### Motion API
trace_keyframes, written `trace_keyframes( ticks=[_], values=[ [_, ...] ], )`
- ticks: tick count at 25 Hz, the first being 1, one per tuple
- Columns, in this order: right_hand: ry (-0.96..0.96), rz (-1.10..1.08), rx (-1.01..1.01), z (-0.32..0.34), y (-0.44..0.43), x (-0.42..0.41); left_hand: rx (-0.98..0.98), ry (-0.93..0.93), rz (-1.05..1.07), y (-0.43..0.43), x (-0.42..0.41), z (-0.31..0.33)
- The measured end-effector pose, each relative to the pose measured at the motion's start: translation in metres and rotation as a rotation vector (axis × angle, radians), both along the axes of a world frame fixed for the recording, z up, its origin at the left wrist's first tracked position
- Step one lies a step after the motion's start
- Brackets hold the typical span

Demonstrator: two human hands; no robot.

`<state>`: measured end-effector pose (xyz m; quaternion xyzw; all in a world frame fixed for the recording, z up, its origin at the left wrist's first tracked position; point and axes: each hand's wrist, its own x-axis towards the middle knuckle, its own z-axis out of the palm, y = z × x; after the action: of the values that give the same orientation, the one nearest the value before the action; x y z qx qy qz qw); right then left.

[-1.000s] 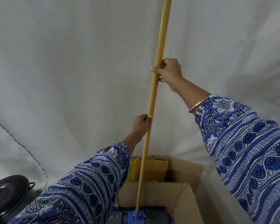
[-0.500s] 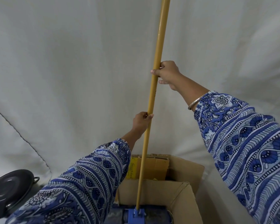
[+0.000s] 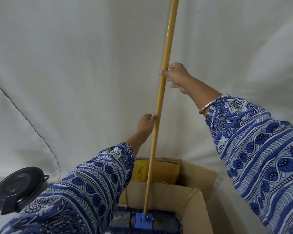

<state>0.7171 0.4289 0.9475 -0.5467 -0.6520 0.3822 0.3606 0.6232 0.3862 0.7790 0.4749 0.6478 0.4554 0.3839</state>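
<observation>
You are holding a mop upright with both hands over a cardboard box.

Your right hand is gripping the yellow mop pole high up, thumb and upper fingers curling round it, while one lower finger is sticking out loose just beside the shaft. Your left hand is holding the same pole lower down, from its left side, thumb pressing on the shaft and fingers curling in behind it. The mop pole is standing nearly upright, leaning a little to the right at the top and running out past the upper edge of the view. Its blue mop head is sitting at the bottom, down between the walls of the open cardboard box. A white cloth is hanging behind everything. A black lid is lying left of the box, well apart from the pole.
</observation>
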Motion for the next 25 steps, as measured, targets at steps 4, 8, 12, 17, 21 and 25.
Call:
trace_keyframes(
  ticks=[4, 8, 12, 17, 21, 25],
  values=[
    [-0.047, -0.021, 0.027, -0.011, -0.007, -0.003, -0.003, 0.000, 0.040, -0.021, -0.019, -0.005],
    [-0.056, -0.063, 0.035, -0.032, -0.027, -0.022, -0.048, -0.027, 0.075, -0.056, -0.063, -0.025],
    [-0.081, -0.110, 0.070, -0.061, -0.063, -0.074, -0.123, 0.016, 0.069, -0.115, -0.150, -0.073],
    [-0.085, -0.155, 0.021, -0.134, -0.128, -0.199, -0.233, 0.240, 0.067, -0.207, -0.328, -0.139],
    [-0.194, -0.110, -0.183, -0.227, -0.183, -0.317, -0.467, 0.410, 0.050, -0.281, -0.475, -0.188],
    [-0.360, -0.010, -0.379, -0.343, -0.215, -0.387, -0.612, 0.580, -0.065, -0.332, -0.562, -0.252]
  ],
)
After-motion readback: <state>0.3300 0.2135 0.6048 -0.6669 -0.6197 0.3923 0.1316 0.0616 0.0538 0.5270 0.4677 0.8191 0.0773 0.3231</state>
